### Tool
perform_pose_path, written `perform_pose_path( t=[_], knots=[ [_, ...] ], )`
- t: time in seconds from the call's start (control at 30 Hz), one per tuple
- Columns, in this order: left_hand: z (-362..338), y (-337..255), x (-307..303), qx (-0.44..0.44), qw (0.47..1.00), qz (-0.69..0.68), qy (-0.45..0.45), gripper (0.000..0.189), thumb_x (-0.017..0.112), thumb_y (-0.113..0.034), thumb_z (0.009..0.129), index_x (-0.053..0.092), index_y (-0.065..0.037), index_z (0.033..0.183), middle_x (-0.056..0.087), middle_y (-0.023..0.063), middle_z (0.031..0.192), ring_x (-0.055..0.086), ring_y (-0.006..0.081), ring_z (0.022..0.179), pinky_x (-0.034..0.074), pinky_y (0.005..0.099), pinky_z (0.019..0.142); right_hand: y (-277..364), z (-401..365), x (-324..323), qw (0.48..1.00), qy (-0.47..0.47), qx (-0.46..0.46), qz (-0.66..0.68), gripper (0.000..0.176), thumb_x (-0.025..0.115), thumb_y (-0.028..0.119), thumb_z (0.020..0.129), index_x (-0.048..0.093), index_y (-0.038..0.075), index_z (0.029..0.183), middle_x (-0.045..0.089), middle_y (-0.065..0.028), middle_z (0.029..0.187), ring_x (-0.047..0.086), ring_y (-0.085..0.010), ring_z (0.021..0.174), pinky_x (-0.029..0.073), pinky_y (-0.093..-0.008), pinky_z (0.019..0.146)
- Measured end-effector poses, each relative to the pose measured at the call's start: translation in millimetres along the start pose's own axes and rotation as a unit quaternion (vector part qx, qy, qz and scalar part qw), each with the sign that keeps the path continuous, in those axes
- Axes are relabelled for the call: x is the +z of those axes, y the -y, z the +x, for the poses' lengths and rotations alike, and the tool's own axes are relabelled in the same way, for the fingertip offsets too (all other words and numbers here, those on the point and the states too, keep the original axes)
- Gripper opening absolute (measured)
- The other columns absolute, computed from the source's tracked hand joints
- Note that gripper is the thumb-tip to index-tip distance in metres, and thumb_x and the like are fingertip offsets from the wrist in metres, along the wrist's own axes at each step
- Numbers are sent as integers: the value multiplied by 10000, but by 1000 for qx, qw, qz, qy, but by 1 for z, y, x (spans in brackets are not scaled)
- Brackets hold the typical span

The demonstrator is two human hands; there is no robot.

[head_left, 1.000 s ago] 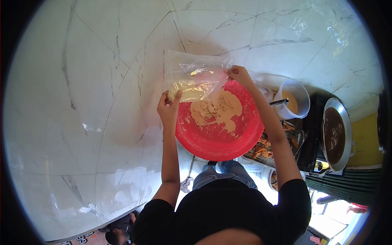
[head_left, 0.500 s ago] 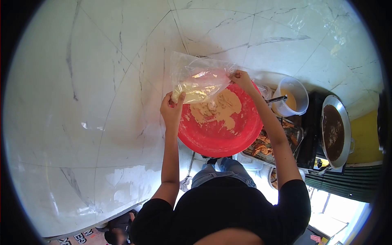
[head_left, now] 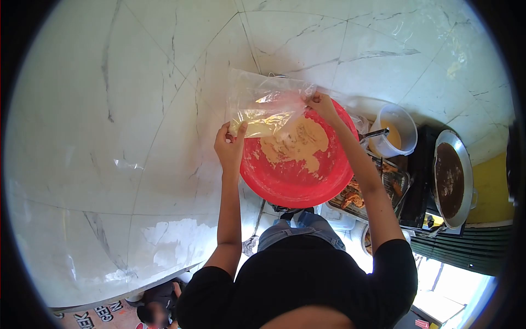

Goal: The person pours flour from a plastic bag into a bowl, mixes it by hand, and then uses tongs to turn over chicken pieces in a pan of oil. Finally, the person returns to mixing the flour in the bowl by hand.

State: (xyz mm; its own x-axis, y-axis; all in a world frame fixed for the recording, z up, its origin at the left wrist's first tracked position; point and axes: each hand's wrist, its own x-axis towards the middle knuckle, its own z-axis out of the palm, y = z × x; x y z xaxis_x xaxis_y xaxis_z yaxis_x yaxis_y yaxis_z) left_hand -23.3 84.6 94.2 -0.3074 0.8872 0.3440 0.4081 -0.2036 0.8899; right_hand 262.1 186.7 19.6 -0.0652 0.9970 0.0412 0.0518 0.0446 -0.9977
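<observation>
A clear plastic bag (head_left: pixel 266 112) with pale yellow content in its lower part is stretched between my two hands. My left hand (head_left: pixel 230 143) pinches its lower left corner between thumb and fingers. At the bag's right edge, my right hand (head_left: pixel 320 106) has closed fingers on the plastic. Beneath the bag and my hands is a large red basin (head_left: pixel 285 192), holding beige flour-like powder (head_left: pixel 301 145) that is clumped and smeared over the bottom. The bag covers the basin's upper left part.
Right of the basin stand a translucent bucket (head_left: pixel 410 129) with yellowish liquid and a tray of fried pieces (head_left: pixel 353 196). Farther right, a wide metal pan (head_left: pixel 466 181) holds dark oil. Another person (head_left: pixel 159 299) is at the lower left. Marble-patterned tiles (head_left: pixel 109 164) surround the left side.
The view has shifted slightly, and the basin and pan appear a little farther right. Both hands keep their hold on the bag, which hangs much as before.
</observation>
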Motion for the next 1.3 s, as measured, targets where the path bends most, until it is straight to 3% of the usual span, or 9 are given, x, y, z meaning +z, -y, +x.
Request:
perform_pose_path(
  t=[0.13,0.23,0.73,1.03,1.3],
  knots=[
    [5,-1,-15,-13,1000,0,-14,322,702,-247,726,608,10,894,520,12,696,402,78,587,362,211,542,-3,13,16,997,15,66,-33,301,654,303,781,617,9,835,601,-28,664,567,-80,575,436,-187,518],
    [4,-3,-23,-15,999,10,-26,320,701,-246,724,609,7,896,524,11,699,401,77,584,361,214,539,7,12,27,996,64,46,-46,301,643,308,790,611,15,851,594,-15,687,568,-75,592,442,-194,533],
    [16,5,-18,32,996,41,-66,316,712,-247,716,608,-2,886,516,26,702,411,92,573,352,224,528,7,35,47,1000,19,-5,-4,339,662,306,775,600,-13,870,599,-41,681,567,-89,573,441,-213,527],
    [39,15,13,41,997,24,-57,324,716,-244,718,602,2,895,518,28,713,428,92,575,374,227,530,3,66,23,998,-40,-39,2,296,660,260,781,561,-14,729,585,-63,632,568,-110,543,454,-224,516],
    [47,23,28,51,997,9,-55,327,718,-230,717,596,11,901,520,39,721,445,96,582,381,222,521,1,77,14,997,-64,-42,-25,278,659,238,784,562,-18,739,589,-59,642,564,-102,562,453,-221,530]
  ],
)
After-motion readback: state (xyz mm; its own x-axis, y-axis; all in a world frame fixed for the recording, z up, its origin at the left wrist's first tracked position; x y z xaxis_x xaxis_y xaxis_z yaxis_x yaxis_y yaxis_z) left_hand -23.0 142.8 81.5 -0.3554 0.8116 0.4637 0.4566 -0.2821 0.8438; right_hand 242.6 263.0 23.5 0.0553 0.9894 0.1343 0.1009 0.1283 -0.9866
